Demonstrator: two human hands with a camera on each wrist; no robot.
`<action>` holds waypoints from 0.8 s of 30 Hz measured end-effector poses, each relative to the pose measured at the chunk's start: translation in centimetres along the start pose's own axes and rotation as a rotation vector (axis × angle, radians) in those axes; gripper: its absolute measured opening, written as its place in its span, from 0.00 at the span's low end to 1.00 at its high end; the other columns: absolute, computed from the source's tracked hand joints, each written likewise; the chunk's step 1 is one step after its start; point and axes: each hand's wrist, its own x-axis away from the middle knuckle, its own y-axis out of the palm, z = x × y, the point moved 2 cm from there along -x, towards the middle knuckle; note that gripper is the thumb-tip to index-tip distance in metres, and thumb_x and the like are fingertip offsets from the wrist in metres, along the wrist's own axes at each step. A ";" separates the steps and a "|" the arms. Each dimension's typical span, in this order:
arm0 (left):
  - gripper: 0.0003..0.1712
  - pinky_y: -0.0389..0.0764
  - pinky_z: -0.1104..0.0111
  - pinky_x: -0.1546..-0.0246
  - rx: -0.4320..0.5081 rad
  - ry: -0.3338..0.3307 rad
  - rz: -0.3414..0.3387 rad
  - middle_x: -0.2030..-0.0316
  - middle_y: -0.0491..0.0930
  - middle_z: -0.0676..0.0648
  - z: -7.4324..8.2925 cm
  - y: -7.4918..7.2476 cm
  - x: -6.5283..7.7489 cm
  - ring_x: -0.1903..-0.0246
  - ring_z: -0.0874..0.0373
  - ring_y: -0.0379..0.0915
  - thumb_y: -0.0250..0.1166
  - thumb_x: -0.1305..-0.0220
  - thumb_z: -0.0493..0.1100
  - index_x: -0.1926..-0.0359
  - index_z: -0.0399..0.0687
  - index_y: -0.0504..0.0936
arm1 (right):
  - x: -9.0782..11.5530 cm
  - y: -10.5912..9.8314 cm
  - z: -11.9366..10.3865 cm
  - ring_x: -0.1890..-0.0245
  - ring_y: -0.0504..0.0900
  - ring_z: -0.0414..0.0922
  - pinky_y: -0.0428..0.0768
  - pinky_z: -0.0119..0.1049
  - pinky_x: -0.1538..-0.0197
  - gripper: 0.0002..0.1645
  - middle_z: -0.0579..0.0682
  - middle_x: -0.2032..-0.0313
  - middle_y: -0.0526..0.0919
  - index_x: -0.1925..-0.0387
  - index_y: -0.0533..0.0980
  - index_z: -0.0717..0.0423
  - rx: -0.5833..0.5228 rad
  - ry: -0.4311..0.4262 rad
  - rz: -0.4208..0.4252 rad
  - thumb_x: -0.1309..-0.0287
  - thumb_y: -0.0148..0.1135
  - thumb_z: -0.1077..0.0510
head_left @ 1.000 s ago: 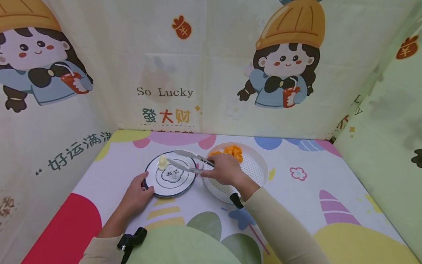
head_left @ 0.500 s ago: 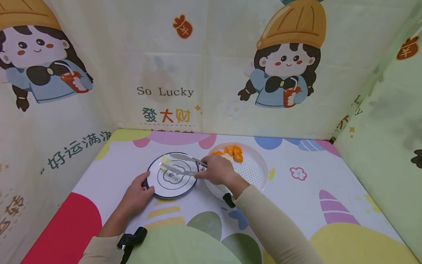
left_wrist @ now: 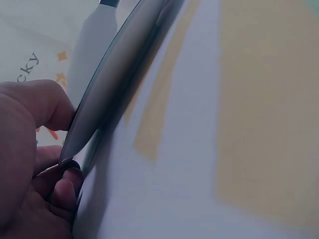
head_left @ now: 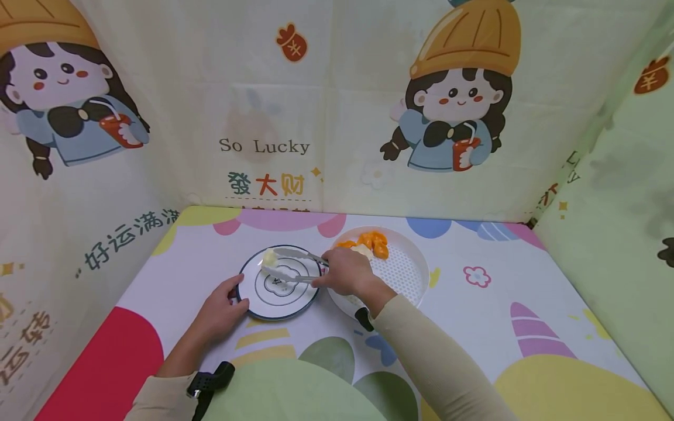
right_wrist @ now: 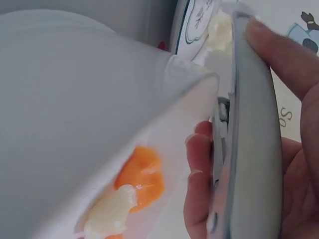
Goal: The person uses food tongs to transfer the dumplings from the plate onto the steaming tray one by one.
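My left hand (head_left: 223, 307) grips the near-left rim of a white plate with a dark blue edge (head_left: 279, 305); the left wrist view shows fingers under the rim of the plate (left_wrist: 117, 69). Metal tongs (head_left: 302, 279) are held in my right hand (head_left: 348, 270). Their tips reach over the plate, at a pale yellow, soft-looking piece (head_left: 270, 258); whether they squeeze it I cannot tell. In the right wrist view, the tongs' handle (right_wrist: 256, 129) lies between thumb and fingers, and the pale piece (right_wrist: 219, 31) shows beyond it.
Right of the plate stands a shallow white perforated basket (head_left: 408, 272), partly behind my right hand. Orange pieces (head_left: 375, 242) and another pale piece (head_left: 363, 251) lie at its far side. A patterned cloth (head_left: 447, 351) covers the table, with printed curtains (head_left: 347, 117) around it.
The plate has slid slightly right and nearer, carrying the pale piece along. My right hand has moved left with the tongs, whose tips now stand at the piece.
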 end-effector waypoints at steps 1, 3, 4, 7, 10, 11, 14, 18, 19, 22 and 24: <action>0.41 0.62 0.44 0.35 0.000 0.000 -0.002 0.32 0.61 0.29 0.0 0.0 0.0 0.42 0.39 0.61 0.58 0.33 0.43 0.25 0.33 0.55 | 0.0 0.0 0.0 0.60 0.75 0.45 0.75 0.37 0.60 0.40 0.46 0.56 0.83 0.38 0.78 0.50 0.000 0.003 -0.003 0.49 0.73 0.35; 0.41 0.62 0.43 0.36 -0.004 0.004 -0.003 0.32 0.61 0.29 0.0 0.0 0.0 0.42 0.39 0.62 0.58 0.33 0.44 0.25 0.32 0.55 | 0.0 0.0 -0.1 0.60 0.75 0.45 0.75 0.37 0.60 0.41 0.46 0.56 0.83 0.38 0.78 0.50 -0.003 0.007 -0.009 0.51 0.74 0.35; 0.41 0.62 0.43 0.36 -0.003 0.004 -0.003 0.32 0.61 0.29 0.0 0.0 0.0 0.42 0.39 0.62 0.58 0.33 0.43 0.25 0.32 0.55 | 0.0 0.0 -0.1 0.60 0.75 0.45 0.75 0.37 0.60 0.42 0.46 0.56 0.83 0.38 0.78 0.50 -0.001 0.007 -0.012 0.51 0.75 0.35; 0.41 0.62 0.43 0.36 -0.002 0.007 0.000 0.32 0.61 0.29 0.0 0.0 0.1 0.42 0.39 0.62 0.58 0.34 0.43 0.25 0.32 0.55 | 0.0 -0.1 -0.1 0.60 0.75 0.44 0.75 0.37 0.60 0.40 0.46 0.57 0.83 0.39 0.79 0.50 0.005 0.000 -0.016 0.50 0.74 0.35; 0.41 0.61 0.43 0.35 0.004 0.003 0.001 0.32 0.61 0.29 0.0 0.0 0.1 0.41 0.39 0.61 0.57 0.34 0.43 0.25 0.32 0.55 | 0.1 -0.1 -0.1 0.61 0.75 0.44 0.75 0.36 0.60 0.38 0.45 0.59 0.83 0.40 0.79 0.50 0.002 -0.007 -0.011 0.48 0.73 0.37; 0.41 0.61 0.43 0.35 0.003 0.004 0.002 0.32 0.61 0.29 0.0 0.0 0.1 0.41 0.39 0.61 0.57 0.34 0.43 0.25 0.32 0.55 | 0.2 -0.2 -0.1 0.61 0.75 0.44 0.76 0.36 0.61 0.37 0.45 0.60 0.83 0.40 0.80 0.50 0.001 -0.008 -0.010 0.48 0.73 0.37; 0.41 0.61 0.44 0.35 0.007 0.010 0.004 0.32 0.61 0.29 0.1 0.1 0.2 0.41 0.39 0.61 0.58 0.34 0.43 0.25 0.32 0.55 | 0.4 -0.3 0.0 0.61 0.75 0.44 0.76 0.36 0.61 0.36 0.44 0.62 0.83 0.40 0.80 0.51 -0.013 -0.010 -0.007 0.48 0.74 0.38; 0.41 0.63 0.44 0.36 0.004 0.024 0.008 0.32 0.62 0.29 0.1 0.0 0.3 0.42 0.40 0.62 0.58 0.33 0.42 0.25 0.31 0.55 | 0.7 -0.6 0.3 0.62 0.75 0.44 0.75 0.35 0.64 0.35 0.43 0.66 0.81 0.42 0.81 0.51 -0.033 -0.030 0.000 0.47 0.73 0.38; 0.41 0.63 0.44 0.36 0.003 0.024 0.008 0.32 0.62 0.29 0.2 0.0 0.3 0.42 0.40 0.63 0.58 0.33 0.43 0.25 0.31 0.55 | 0.9 -0.7 0.4 0.63 0.75 0.44 0.75 0.35 0.64 0.34 0.43 0.67 0.81 0.43 0.81 0.51 -0.041 -0.038 0.005 0.47 0.73 0.39; 0.41 0.63 0.44 0.36 -0.001 0.022 0.009 0.32 0.62 0.29 0.1 0.1 0.3 0.42 0.40 0.62 0.58 0.33 0.43 0.25 0.31 0.55 | 1.3 -1.0 0.9 0.66 0.75 0.44 0.74 0.36 0.67 0.28 0.42 0.72 0.79 0.50 0.83 0.51 -0.043 -0.065 0.027 0.46 0.73 0.39; 0.41 0.62 0.44 0.35 0.001 0.017 0.009 0.32 0.61 0.29 0.1 0.1 0.3 0.41 0.40 0.62 0.57 0.34 0.43 0.25 0.32 0.55 | 1.7 -1.2 1.2 0.69 0.75 0.44 0.73 0.37 0.68 0.24 0.43 0.75 0.78 0.55 0.84 0.50 -0.051 -0.081 0.040 0.46 0.73 0.39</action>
